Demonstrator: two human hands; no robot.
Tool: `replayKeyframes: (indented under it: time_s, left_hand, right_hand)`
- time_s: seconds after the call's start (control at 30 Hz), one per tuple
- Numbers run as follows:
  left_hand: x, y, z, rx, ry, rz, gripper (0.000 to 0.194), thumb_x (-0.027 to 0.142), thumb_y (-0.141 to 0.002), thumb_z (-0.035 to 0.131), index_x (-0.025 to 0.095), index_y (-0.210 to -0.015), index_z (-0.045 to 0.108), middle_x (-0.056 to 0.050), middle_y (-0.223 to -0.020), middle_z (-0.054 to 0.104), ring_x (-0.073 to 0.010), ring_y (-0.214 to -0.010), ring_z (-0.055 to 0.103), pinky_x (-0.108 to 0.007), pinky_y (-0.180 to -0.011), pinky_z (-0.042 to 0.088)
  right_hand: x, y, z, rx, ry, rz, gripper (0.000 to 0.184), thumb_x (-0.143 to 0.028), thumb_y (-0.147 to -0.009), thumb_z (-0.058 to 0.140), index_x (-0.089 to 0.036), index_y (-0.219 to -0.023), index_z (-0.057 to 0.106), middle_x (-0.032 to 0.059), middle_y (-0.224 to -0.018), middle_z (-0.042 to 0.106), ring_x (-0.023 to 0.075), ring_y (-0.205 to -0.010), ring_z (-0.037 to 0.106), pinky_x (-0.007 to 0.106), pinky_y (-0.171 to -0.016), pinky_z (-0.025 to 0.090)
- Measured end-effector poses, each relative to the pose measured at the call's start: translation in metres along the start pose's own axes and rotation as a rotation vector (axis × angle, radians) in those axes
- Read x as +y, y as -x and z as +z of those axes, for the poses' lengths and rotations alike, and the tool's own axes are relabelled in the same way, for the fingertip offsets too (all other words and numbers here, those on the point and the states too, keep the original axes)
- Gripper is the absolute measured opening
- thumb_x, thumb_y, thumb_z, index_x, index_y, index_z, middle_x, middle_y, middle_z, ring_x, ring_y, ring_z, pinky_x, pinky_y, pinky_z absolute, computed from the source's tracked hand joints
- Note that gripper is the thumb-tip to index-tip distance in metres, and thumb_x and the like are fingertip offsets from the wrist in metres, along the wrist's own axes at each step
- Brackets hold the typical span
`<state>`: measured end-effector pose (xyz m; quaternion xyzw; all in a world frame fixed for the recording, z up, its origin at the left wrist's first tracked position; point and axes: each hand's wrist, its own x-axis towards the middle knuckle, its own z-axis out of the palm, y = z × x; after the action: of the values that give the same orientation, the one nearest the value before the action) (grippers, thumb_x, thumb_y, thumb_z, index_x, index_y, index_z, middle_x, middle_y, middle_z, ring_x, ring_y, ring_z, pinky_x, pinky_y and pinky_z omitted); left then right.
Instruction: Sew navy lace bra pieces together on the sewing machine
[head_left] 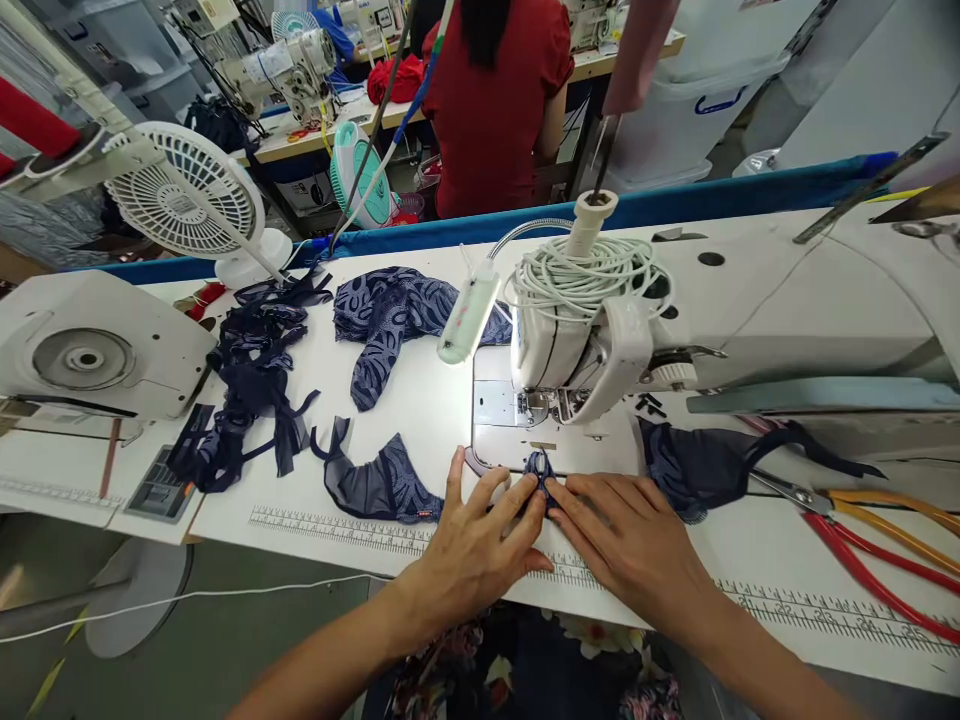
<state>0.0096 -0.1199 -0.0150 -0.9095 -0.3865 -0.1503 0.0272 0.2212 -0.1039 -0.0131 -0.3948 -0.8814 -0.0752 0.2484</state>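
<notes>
My left hand (480, 535) and my right hand (626, 530) lie side by side on the white sewing table (420, 400), fingertips meeting on a small navy lace fabric piece (538, 470) just in front of the sewing machine's needle plate (517, 440). Both hands pinch or press this piece with the fingers drawn together. The white sewing machine (600, 330) stands directly behind it, with a coil of white cord on top. More navy fabric (697, 465) trails to the right of my right hand.
Navy lace pieces (390, 485) and strips (255, 390) lie to the left. Red and orange handled scissors (862, 530) rest at the right. A small white fan (187, 200) stands at the back left. A person in red sits beyond the table.
</notes>
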Motion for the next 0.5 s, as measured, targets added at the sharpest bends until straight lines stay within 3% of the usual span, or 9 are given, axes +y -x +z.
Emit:
replayKeyframes:
  time_s: [0.17,0.33,0.5]
  left_hand:
    - [-0.0004,-0.0004,0.0018,0.014,0.015,-0.01,0.046,0.048,-0.097,0.049,0.017,-0.129,0.058,-0.008,-0.138,0.058,-0.0281,-0.123,0.05,-0.067,-0.119,0.0]
    - [-0.0019,-0.0016,0.0034,0.01,0.035,-0.015,0.044,0.047,-0.096,0.05,0.018,-0.129,0.058,-0.009,-0.136,0.059,-0.0274,-0.121,0.052,-0.067,-0.118,0.001]
    - [-0.0044,-0.0074,-0.0021,-0.031,0.067,-0.012,0.046,0.047,-0.098,0.047,0.015,-0.13,0.056,-0.01,-0.132,0.062,-0.0253,-0.117,0.054,-0.065,-0.12,0.0]
  right_hand:
    - [0.0001,-0.0015,-0.0014,-0.014,-0.022,0.021,0.019,-0.017,-0.093,0.055,-0.015,-0.108,0.067,0.0092,-0.098,0.072,0.0219,-0.091,0.063,0.037,-0.081,0.042]
    - [-0.0001,-0.0011,0.0013,-0.036,-0.071,0.005,0.023,-0.011,-0.094,0.051,-0.017,-0.111,0.065,0.0056,-0.116,0.072,0.0216,-0.109,0.061,0.039,-0.091,0.041]
    - [-0.0007,0.0016,0.0049,-0.055,-0.06,0.025,0.025,-0.012,-0.094,0.051,-0.019,-0.113,0.065,0.0041,-0.12,0.07,0.0215,-0.107,0.062,0.041,-0.093,0.039]
